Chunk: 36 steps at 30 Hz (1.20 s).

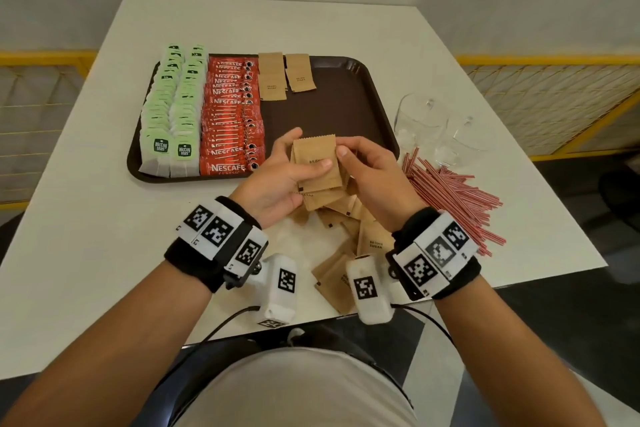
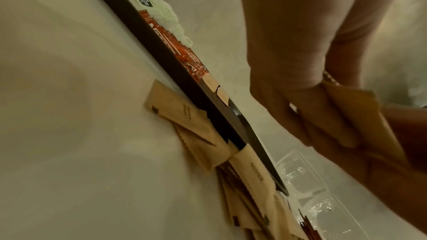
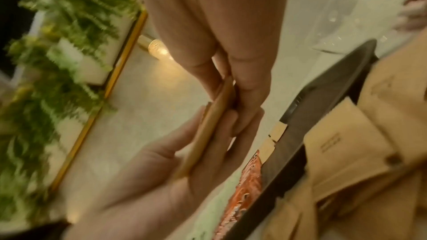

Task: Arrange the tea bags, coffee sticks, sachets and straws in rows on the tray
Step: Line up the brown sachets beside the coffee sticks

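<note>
A brown tray (image 1: 346, 107) holds two rows of green tea bags (image 1: 169, 114), a row of red coffee sticks (image 1: 230, 121) and two brown sugar sachets (image 1: 285, 74) at its far edge. Above the tray's near edge both hands hold a small stack of brown sugar sachets (image 1: 317, 163). My left hand (image 1: 277, 177) grips the stack from below with the thumb on top. My right hand (image 1: 367, 166) pinches its right edge. The stack (image 3: 208, 130) shows edge-on in the right wrist view. More sachets (image 1: 349, 229) lie loose on the table under my hands.
Red-striped straws (image 1: 453, 198) lie in a heap on the white table (image 1: 86, 225) to the right. Clear plastic containers (image 1: 433, 128) stand right of the tray. The tray's right half is bare. Yellow railings flank the table.
</note>
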Motion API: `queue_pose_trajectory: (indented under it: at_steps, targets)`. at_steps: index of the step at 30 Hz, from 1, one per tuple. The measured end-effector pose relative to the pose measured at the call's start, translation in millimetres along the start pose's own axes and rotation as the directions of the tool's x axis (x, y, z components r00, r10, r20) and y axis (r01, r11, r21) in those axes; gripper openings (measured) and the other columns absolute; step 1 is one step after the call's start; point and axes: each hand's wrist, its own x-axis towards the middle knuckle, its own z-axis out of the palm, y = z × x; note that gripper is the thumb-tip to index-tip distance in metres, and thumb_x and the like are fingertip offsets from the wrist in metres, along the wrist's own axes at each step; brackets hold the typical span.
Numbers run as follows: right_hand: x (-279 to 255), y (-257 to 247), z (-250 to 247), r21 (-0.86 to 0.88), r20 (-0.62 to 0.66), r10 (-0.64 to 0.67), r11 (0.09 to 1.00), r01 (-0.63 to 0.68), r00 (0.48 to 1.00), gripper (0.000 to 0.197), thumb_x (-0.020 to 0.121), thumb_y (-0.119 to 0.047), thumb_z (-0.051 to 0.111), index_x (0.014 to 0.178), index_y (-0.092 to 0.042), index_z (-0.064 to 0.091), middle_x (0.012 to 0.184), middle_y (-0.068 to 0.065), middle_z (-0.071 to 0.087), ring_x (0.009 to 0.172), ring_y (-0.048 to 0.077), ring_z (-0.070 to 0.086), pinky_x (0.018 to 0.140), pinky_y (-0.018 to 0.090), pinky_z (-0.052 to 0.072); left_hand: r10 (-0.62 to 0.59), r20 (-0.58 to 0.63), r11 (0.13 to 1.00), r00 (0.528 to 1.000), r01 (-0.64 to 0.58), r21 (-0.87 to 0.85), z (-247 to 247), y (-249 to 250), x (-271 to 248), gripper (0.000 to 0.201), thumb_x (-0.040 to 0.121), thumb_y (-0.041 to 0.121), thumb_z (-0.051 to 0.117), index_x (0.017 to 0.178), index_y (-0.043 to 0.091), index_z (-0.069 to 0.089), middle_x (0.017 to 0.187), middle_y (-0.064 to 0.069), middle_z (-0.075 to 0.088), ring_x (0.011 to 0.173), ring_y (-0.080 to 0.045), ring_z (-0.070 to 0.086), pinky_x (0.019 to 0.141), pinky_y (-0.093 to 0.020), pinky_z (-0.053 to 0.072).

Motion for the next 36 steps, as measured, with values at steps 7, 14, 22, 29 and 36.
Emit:
queue_pose_trajectory:
  at_steps: [7, 14, 22, 29, 36]
  targets:
    - [-27, -8, -30, -0.551, 0.048, 0.087, 0.833, -0.046, 0.995, 0.055, 0.082, -0.04, 0.065, 0.132, -0.025, 0.048, 0.124, -0.007, 0.054, 0.113, 0.008, 0.049, 0.096, 0.03, 0.043, 0.032, -0.029, 0.998, 0.999, -0.033, -0.048, -7, 5, 2, 0.038, 0.085, -0.009, 0.053, 0.112, 0.017, 0.054, 0.108, -0.007, 0.06, 0.096, -0.022, 0.061, 0.068, -0.032, 0.059]
    - [-69, 13, -14, -0.952, -0.004, 0.397, 0.281, -0.126, 0.918, 0.1, 0.061, -0.057, 0.076, 0.139, -0.022, 0.025, 0.134, 0.003, 0.027, 0.125, 0.023, 0.024, 0.103, 0.044, 0.036, 0.053, -0.092, 0.992, 0.994, -0.064, -0.112, -30, 14, 6, 0.046, 0.086, -0.004, 0.053, 0.13, 0.01, 0.047, 0.109, -0.009, 0.062, 0.093, -0.02, 0.063, 0.06, -0.026, 0.056]
    - [-59, 16, 0, -0.924, -0.054, 0.397, 0.328, -0.197, 0.916, 0.095, 0.063, -0.046, 0.081, 0.134, -0.01, 0.028, 0.131, 0.008, 0.027, 0.124, 0.024, 0.025, 0.104, 0.032, 0.029, 0.008, -0.071, 0.993, 0.997, -0.017, -0.119, -28, 4, 5, 0.024, 0.087, -0.002, 0.053, 0.108, 0.006, 0.06, 0.093, -0.008, 0.068, 0.081, -0.017, 0.069, 0.062, -0.026, 0.057]
    - [-50, 12, -2, -0.896, -0.062, 0.452, 0.367, -0.249, 0.89, 0.08, 0.07, -0.037, 0.078, 0.132, -0.008, 0.036, 0.134, 0.011, 0.037, 0.128, 0.029, 0.032, 0.107, 0.04, 0.034, -0.012, -0.075, 0.99, 0.997, 0.001, -0.14, -33, 3, 3, 0.023, 0.087, -0.001, 0.053, 0.108, 0.007, 0.06, 0.092, -0.008, 0.069, 0.078, -0.016, 0.07, 0.06, -0.025, 0.056]
    - [-48, 12, 0, -0.882, -0.015, 0.458, 0.413, -0.228, 0.889, 0.062, 0.077, -0.029, 0.074, 0.126, -0.008, 0.042, 0.124, 0.009, 0.048, 0.112, 0.024, 0.048, 0.086, 0.03, 0.042, -0.035, -0.112, 0.983, 0.993, 0.014, -0.184, -33, 0, -1, 0.017, 0.089, 0.0, 0.051, 0.097, 0.011, 0.062, 0.085, -0.007, 0.073, 0.079, -0.016, 0.071, 0.073, -0.029, 0.058]
